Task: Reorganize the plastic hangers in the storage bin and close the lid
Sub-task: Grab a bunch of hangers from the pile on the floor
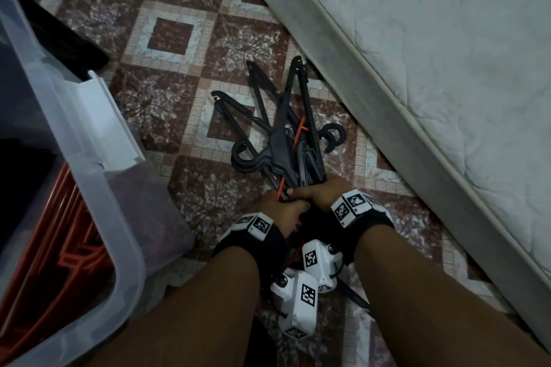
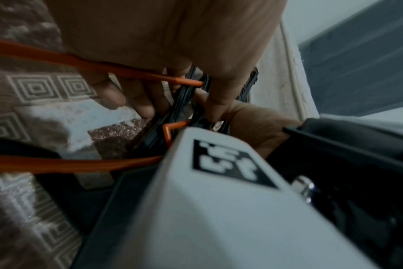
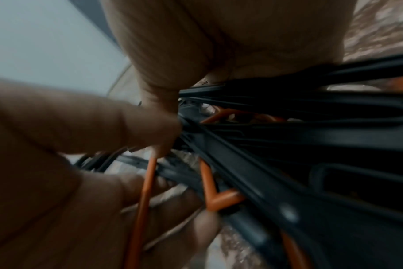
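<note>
On the patterned floor [image 1: 167,39], between the mattress [image 1: 417,68] and the storage bin [image 1: 74,134], both hands meet at the near end of a tangled bunch of black hangers [image 1: 277,140]. The left hand [image 1: 280,208] has its grip curled round the bunch and an orange hanger [image 1: 299,134] threaded through it; the right hand [image 1: 322,191] has its grip wrapped over the same bars from the other side.

Judging by the splayed arms, the step in hand is gathering the bunch for the bin. It would go best by squaring the bars together and turning the hooks one way before lifting, since crossed hooks are likely to snag. The orange one looks caught among the black and may need freeing first.

Counted: two hands, one bin, its lid [image 1: 110,116] up. At least four black hangers fan out, though the overlap hides the exact number. One orange hanger shows in the bunch, and several more orange hangers [image 1: 59,235] lie inside the bin, too crowded to count.
</note>
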`<state>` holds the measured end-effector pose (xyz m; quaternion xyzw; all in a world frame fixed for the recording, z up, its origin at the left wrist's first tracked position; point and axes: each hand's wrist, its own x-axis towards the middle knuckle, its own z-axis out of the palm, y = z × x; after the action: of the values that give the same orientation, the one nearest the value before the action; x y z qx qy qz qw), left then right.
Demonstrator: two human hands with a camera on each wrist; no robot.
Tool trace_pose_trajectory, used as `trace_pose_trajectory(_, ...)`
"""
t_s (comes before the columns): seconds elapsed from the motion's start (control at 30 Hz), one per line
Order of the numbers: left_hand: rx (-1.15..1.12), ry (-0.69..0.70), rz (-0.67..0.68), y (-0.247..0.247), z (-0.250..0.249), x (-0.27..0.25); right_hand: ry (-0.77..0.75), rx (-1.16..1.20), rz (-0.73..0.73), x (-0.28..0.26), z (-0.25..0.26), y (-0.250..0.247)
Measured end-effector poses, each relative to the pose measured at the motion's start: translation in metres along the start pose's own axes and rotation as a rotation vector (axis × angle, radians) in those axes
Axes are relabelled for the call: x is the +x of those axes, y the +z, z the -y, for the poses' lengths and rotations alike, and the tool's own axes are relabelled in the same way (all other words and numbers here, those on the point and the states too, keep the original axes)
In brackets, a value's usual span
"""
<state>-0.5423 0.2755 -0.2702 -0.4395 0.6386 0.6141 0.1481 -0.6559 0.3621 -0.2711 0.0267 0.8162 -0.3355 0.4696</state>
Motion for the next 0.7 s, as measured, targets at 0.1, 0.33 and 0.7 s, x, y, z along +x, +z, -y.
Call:
trace_pose_trajectory(0.1,0.045,0.018,-0.084,0.006,0.004,-0.003,-0.055,0.056,0.011,-0.004,-0.006,0.002)
trace_pose_trajectory(0.33,0.184,0.155,-0.097,-0.01,-0.018,-0.047,-0.311,0.161,0.036,-0.046,-0.004,-0.014)
trace_pose_trajectory(0.7,0.333,0.754,-0.328,-0.142,-0.207,-0.249,-1.097,0.124,-0.054,-0.285,0.204,-0.056)
